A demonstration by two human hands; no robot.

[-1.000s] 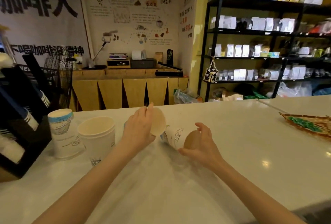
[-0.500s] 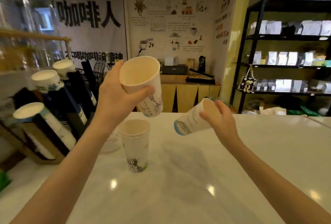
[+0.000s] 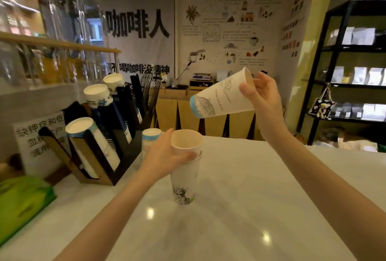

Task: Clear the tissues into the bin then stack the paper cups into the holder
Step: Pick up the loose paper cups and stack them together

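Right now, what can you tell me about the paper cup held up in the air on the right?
The raised paper cup is white paper with thin line drawings, some small print and a blue band at its base. It looks empty. It lies tilted almost sideways, base pointing left, open mouth to the right. The right hand grips it at the rim, with fingers on the wall and over the mouth. It hangs above the counter, touching nothing else.

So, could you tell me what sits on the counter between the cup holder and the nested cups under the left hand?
In the head view, one upright paper cup with a blue band stands between the cup holder and the nested cups gripped by the left hand.
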